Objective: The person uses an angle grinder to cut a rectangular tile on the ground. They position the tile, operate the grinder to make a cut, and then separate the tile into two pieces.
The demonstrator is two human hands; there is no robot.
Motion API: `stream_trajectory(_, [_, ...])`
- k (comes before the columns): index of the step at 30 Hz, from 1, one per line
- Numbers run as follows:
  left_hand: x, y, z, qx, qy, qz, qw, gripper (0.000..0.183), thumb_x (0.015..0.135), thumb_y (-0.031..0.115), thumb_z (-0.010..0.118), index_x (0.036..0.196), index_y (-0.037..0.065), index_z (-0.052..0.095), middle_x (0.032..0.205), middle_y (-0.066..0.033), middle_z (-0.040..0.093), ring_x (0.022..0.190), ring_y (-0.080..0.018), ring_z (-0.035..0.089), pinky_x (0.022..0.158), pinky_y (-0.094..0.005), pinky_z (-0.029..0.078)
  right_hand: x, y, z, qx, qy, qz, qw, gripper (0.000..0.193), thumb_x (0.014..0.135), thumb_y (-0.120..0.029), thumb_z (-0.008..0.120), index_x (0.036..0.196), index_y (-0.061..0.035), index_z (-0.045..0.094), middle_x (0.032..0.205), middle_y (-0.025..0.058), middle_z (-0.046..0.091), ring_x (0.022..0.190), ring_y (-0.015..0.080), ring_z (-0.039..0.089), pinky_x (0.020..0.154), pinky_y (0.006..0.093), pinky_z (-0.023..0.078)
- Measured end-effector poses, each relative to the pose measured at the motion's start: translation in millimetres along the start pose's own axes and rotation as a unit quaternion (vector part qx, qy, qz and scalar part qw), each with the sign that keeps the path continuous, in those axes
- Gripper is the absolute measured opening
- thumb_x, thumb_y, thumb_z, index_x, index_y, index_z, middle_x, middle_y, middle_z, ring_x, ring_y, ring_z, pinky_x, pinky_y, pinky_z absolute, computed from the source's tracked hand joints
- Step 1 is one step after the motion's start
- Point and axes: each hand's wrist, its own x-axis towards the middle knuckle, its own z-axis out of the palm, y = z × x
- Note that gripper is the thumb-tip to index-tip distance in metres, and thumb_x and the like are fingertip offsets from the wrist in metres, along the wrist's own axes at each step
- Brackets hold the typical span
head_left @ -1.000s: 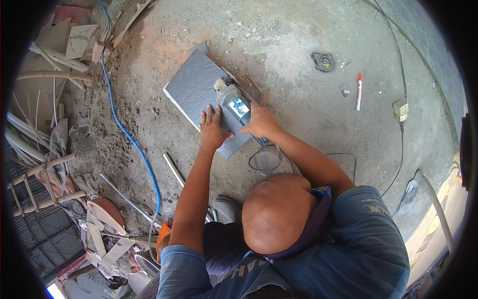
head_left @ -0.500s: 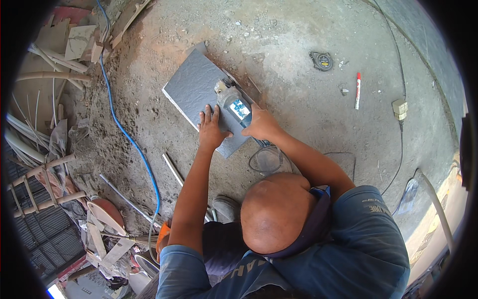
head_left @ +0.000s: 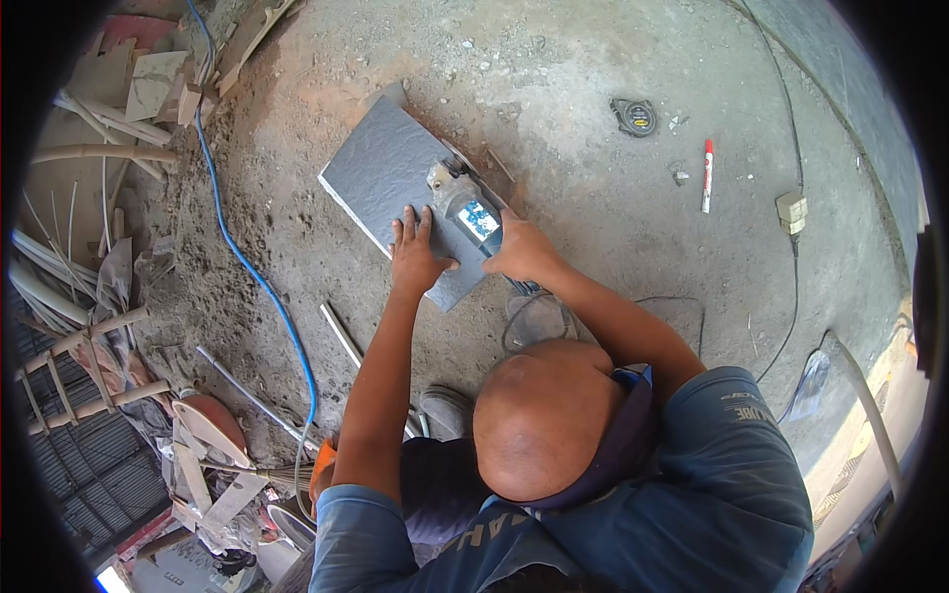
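A dark grey stone-textured tile [head_left: 374, 148] lies slantwise on the ground, its left edge pale. My left hand [head_left: 416, 255] rests palm down near the tile's left edge, fingers spread and holding nothing. My right hand [head_left: 524, 249] is wrapped round the body of an angle grinder [head_left: 474, 219], blue-green with a worn white label. The grinder's metal head sits over the tile's right side, by the long edge. I cannot make out its disc or whether it touches the tile.
A tape measure [head_left: 634, 118] and a red-capped marker [head_left: 708, 176] lie to the right, near a cable with a pale connector [head_left: 792, 212]. A blue hose [head_left: 243, 255] runs down the left. Beyond it lie pipes, a wooden ladder [head_left: 89, 336] and scraps. A shoe [head_left: 447, 410] shows below the tile.
The grinder and my right hand have shifted very slightly toward me along the tile's right edge. My left hand stays on the tile. The whole view has moved a little.
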Motion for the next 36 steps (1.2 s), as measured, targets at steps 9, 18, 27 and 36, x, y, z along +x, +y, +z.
stream_trajectory(9, [-1.7, -0.7, 1.4, 0.0, 0.01, 0.009, 1.0, 0.12, 0.053, 0.027, 0.092, 0.154, 0.018, 0.027, 0.161, -0.0178, 0.017, 0.146, -0.0448, 0.019, 0.109, -0.0635, 0.032, -8.4, 2.6, -2.3, 0.005, -0.004, -0.003, 1.0, 0.073, 0.061, -0.028, 0.08, 0.117, 0.0056, 0.047, 0.104, 0.0303, 0.065, 0.101, 0.0433, 0.065, 0.086, 0.0456, 0.052])
stream_trajectory(18, [-0.9, -0.7, 2.2, -0.001, 0.008, 0.006, 1.0, 0.12, 0.054, 0.027, 0.092, 0.154, 0.019, 0.026, 0.161, -0.0175, 0.017, 0.146, -0.0448, 0.018, 0.109, -0.0639, 0.032, -15.2, 4.1, -4.8, -0.002, 0.007, -0.01, 1.0, 0.07, 0.061, -0.028, 0.08, 0.115, 0.0059, 0.048, 0.1, 0.0299, 0.066, 0.098, 0.0435, 0.065, 0.084, 0.0463, 0.053])
stream_trajectory(27, [-1.1, -2.5, 2.9, -0.005, 0.012, 0.011, 1.0, 0.12, 0.054, 0.027, 0.092, 0.154, 0.019, 0.026, 0.161, -0.0174, 0.017, 0.146, -0.0446, 0.018, 0.109, -0.0629, 0.031, -21.2, 7.1, -6.8, 0.01, -0.002, -0.01, 1.0, 0.07, 0.061, -0.027, 0.08, 0.114, 0.0062, 0.047, 0.099, 0.0298, 0.066, 0.096, 0.0437, 0.066, 0.083, 0.0463, 0.053])
stream_trajectory(36, [-0.8, -1.6, 3.0, 0.01, 0.009, 0.005, 1.0, 0.122, 0.052, 0.027, 0.092, 0.155, 0.018, 0.026, 0.16, -0.0197, 0.017, 0.145, -0.0467, 0.019, 0.114, -0.0528, 0.03, -27.7, 12.0, -6.9, 0.012, -0.006, -0.003, 1.0, 0.075, 0.061, -0.027, 0.081, 0.119, 0.0059, 0.047, 0.1, 0.0295, 0.067, 0.096, 0.0435, 0.066, 0.083, 0.0467, 0.053])
